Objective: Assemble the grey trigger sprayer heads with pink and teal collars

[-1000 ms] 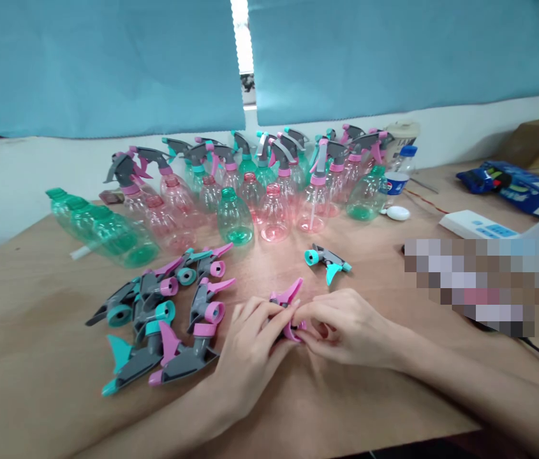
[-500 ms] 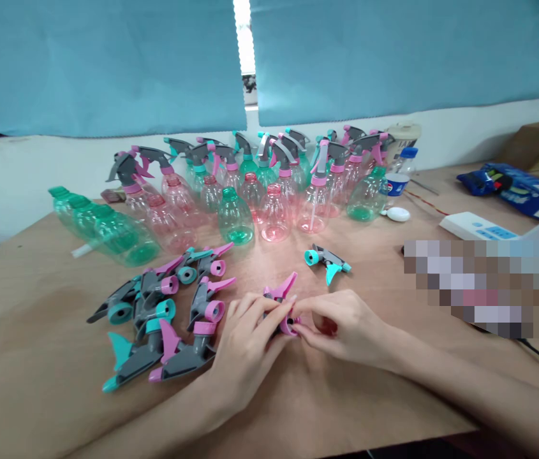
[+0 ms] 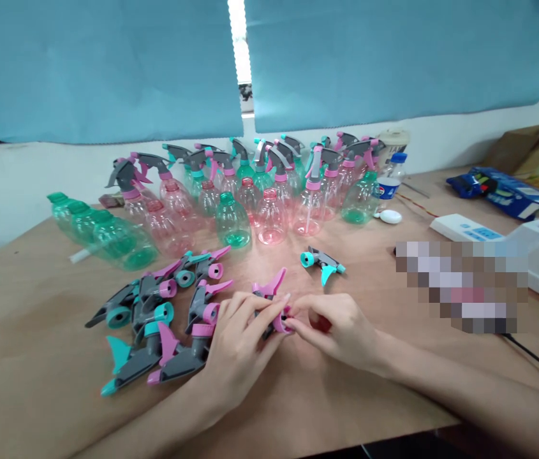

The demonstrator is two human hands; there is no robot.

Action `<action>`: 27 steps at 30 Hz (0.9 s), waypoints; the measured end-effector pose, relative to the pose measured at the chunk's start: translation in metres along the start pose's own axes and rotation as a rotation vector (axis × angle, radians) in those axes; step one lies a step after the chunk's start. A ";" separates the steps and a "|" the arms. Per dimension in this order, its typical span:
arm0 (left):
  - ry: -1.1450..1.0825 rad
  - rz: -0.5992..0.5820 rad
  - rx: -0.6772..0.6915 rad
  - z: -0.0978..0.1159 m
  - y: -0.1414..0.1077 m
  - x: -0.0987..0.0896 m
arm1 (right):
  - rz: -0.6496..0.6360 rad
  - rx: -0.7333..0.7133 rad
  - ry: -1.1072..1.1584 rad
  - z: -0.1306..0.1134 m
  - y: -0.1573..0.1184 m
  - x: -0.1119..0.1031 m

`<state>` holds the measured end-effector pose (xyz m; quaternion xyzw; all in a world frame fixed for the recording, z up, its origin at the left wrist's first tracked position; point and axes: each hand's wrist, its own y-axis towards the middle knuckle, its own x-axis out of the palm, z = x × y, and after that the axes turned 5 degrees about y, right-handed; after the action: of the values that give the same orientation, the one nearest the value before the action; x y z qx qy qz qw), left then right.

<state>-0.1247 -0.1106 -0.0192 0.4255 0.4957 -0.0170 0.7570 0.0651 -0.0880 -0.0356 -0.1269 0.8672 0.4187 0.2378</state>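
My left hand (image 3: 243, 341) is closed around a grey trigger spray head with a pink lever (image 3: 273, 284), holding it on the table. The spray head's pink collar (image 3: 280, 321) faces right. At that collar are the pinched thumb and fingertips of my right hand (image 3: 339, 325); whether a small part is between them is hidden. Several loose spray heads (image 3: 176, 357) with pink or turquoise collars lie left of my left hand. Beyond my right hand rests a single turquoise-and-grey spray head (image 3: 323, 262).
Green bottles (image 3: 233, 220) and pink bottles (image 3: 272, 217) stand along the back, many fitted with spray heads. Several green bottles (image 3: 118, 239) are at the left. At the right are a drink bottle (image 3: 390, 182), a white power strip (image 3: 465, 227), a blurred-out object (image 3: 460, 287) and a blue packet (image 3: 508, 194).
The whole view has shifted slightly. My left hand keeps its hold on the spray head, and my right fingertips have shifted a little at its collar.
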 end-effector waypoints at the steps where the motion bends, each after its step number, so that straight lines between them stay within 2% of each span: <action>1: 0.004 0.009 0.006 0.000 0.000 0.000 | 0.003 0.000 0.014 0.000 0.000 0.000; 9: 0.046 0.009 -0.027 -0.003 0.006 -0.004 | -0.003 -0.027 0.119 0.003 0.002 0.000; 17: 0.068 -0.019 -0.048 -0.005 0.009 -0.017 | -0.016 -0.141 0.165 0.001 0.002 -0.004; 21: 0.093 0.005 -0.091 -0.005 0.001 -0.039 | -0.010 -0.144 0.106 0.008 -0.003 -0.005; 27: 0.250 0.118 -0.253 -0.020 -0.033 -0.090 | -0.082 -0.142 -0.030 0.019 -0.006 -0.001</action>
<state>-0.1997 -0.1541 0.0266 0.3541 0.5582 0.1429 0.7366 0.0742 -0.0763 -0.0494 -0.1724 0.8259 0.4707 0.2579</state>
